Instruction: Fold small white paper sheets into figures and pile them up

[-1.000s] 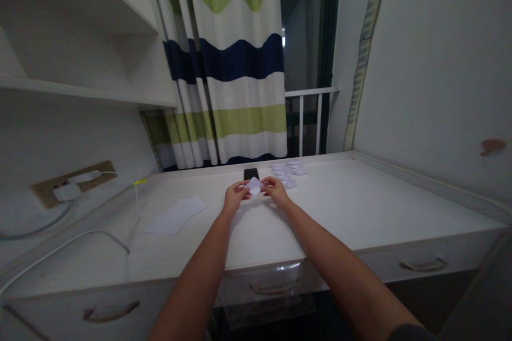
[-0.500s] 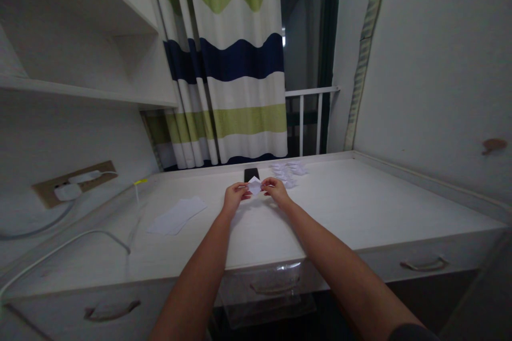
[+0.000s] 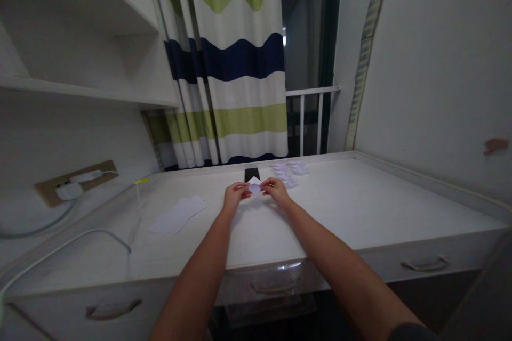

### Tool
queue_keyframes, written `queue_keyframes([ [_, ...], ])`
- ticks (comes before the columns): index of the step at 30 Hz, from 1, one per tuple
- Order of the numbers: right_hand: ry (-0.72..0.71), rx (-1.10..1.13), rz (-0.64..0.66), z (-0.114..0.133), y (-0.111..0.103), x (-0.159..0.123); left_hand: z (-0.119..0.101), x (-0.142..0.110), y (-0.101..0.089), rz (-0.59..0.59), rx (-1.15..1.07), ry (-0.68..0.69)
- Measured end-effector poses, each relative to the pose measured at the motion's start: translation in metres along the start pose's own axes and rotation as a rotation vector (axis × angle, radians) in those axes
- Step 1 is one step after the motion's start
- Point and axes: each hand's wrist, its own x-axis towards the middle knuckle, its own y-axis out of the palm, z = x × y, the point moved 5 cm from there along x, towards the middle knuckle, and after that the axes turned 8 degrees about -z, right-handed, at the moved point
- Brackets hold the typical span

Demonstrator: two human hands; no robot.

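A small folded piece of white paper (image 3: 255, 186), roughly diamond-shaped, is held up above the desk between my two hands. My left hand (image 3: 236, 195) pinches its left corner with the fingers closed. On the other side my right hand (image 3: 274, 190) grips the right corner in the same way. Just behind the paper lies a dark phone-like object (image 3: 252, 173), partly covered by it. Several folded white paper pieces (image 3: 291, 171) lie in a group beyond my right hand. To the left of my left forearm rests a small stack of flat white paper sheets (image 3: 178, 215).
The white desk (image 3: 340, 202) has drawers with handles along its front. A white cable (image 3: 96, 232) runs over its left side, near a wall socket with plugs (image 3: 76, 184). A striped curtain (image 3: 244, 90) hangs behind, and a shelf (image 3: 88, 93) juts out at upper left.
The paper's middle has opened slightly, with a crease now showing across it. Both hands stay in nearly the same place.
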Motion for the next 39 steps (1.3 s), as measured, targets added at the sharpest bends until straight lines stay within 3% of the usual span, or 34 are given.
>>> queue_keyframes([
  [12, 0.127, 0.097, 0.077, -0.0009, 0.0026, -0.0046, -0.0025, -0.0011, 0.0019, -0.003, 0.0, 0.056],
  [29, -0.022, 0.052, 0.085, -0.0036, 0.0017, -0.0003, 0.0035, -0.0013, 0.0055, 0.069, 0.039, 0.033],
  [39, -0.041, 0.045, 0.077, -0.0029, 0.0014, 0.0004, 0.0036, 0.0, 0.0055, 0.091, 0.055, 0.052],
])
